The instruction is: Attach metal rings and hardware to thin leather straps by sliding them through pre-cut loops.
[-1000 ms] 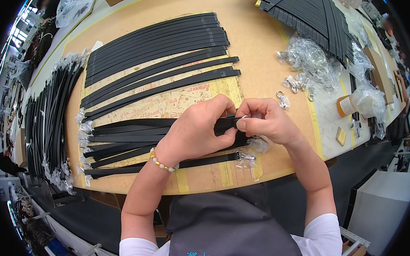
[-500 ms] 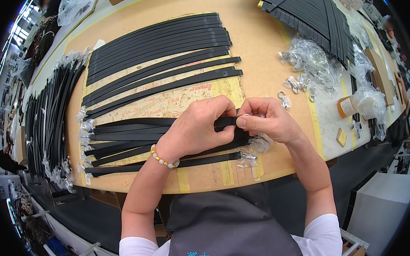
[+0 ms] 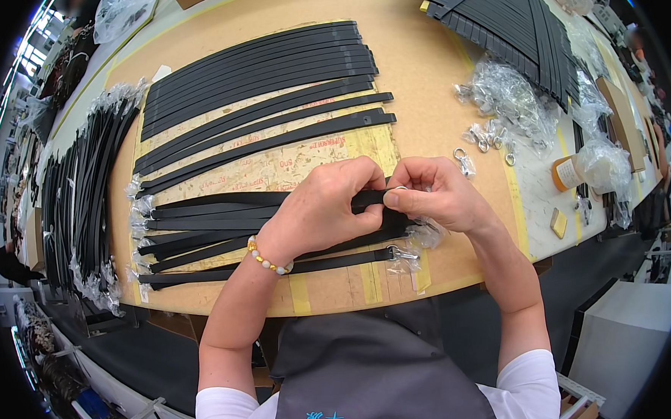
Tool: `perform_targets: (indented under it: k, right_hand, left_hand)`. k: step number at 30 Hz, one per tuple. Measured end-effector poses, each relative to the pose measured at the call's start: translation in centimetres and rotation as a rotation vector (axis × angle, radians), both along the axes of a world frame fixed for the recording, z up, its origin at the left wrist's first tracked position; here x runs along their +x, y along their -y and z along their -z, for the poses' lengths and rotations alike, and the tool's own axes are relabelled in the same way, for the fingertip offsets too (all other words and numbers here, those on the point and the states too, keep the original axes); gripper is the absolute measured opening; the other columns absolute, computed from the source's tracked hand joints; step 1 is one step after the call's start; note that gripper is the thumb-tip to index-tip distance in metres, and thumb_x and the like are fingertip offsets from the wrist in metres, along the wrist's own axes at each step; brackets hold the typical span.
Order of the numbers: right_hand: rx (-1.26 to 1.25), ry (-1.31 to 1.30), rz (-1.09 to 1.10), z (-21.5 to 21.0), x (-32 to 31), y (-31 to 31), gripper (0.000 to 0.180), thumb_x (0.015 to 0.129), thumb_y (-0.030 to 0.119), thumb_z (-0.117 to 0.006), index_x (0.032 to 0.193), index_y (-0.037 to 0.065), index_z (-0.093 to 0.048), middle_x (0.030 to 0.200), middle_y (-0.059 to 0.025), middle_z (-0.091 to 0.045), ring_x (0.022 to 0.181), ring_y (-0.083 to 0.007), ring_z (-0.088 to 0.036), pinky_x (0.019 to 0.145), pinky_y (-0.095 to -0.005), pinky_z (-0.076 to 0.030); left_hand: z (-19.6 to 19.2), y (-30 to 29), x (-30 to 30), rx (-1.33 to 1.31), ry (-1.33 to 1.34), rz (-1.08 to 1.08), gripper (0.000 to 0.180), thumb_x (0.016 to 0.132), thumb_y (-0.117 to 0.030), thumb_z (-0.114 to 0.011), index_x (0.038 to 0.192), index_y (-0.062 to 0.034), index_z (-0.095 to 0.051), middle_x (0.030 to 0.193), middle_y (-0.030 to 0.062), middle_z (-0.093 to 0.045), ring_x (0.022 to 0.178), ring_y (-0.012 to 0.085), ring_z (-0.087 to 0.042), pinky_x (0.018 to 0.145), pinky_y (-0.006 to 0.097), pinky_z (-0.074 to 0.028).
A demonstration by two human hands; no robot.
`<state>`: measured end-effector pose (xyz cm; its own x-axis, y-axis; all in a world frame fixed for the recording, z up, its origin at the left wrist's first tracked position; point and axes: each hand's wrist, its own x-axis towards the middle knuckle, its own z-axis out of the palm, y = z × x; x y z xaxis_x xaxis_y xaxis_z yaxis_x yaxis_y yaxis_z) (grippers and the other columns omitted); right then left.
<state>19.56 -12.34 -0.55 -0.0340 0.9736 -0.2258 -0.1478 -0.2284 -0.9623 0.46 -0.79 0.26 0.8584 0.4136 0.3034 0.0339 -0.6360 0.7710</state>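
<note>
Black strap point(image 3: 222, 209) pinched by both hands point(image 3: 384, 199), clear crinkled bags point(image 3: 512, 101) right, orange-labelled bottle point(image 3: 567, 173)

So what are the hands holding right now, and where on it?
Both hands, left and right, pinch one black strap at its right end, where a small metal ring sits.

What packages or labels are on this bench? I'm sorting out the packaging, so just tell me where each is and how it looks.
Clear plastic bags: crumpled heap right of the straps, holding metal clasps.
Small bottle: near the right table edge, amber with a white label.
Cardboard box: far right, flat, brown.
Clear plastic bag: top left corner, crumpled.
Printed tape: pale strips across the board under the straps.
</note>
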Motion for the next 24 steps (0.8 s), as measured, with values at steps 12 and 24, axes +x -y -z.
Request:
perform_targets:
  k: [12, 24]
  right_hand:
    - [0.086, 0.073, 0.079, 0.7, -1.0, 0.3, 0.011, 0.093, 0.011, -0.071, 0.089, 0.002, -0.066, 0.076, 0.0088, -0.056, 0.066, 0.0021, -0.044, 0.054, -0.0187, -0.033]
    - [-0.022, -0.087, -0.063, -0.4, 0.1, 0.4, 0.021, 0.096, 0.021, -0.074, 0.095, 0.001, -0.065, 0.079, 0.0029, -0.063, 0.067, -0.0020, -0.054, 0.059, -0.0196, -0.045]
  left_hand:
    - [-0.7, -0.1, -0.1, 0.073, 0.061, 0.057, 0.021, 0.076, -0.006, -0.078, 0.093, -0.0024, -0.066, 0.081, 0.0072, -0.067, 0.069, 0.0182, -0.067, 0.058, 0.029, -0.053]
    - [-0.4, -0.4, -0.4, 0.226, 0.121, 0.111, 0.023, 0.073, -0.003, -0.075, 0.092, -0.0041, -0.063, 0.079, 0.0080, -0.063, 0.066, 0.0255, -0.062, 0.057, 0.034, -0.050]
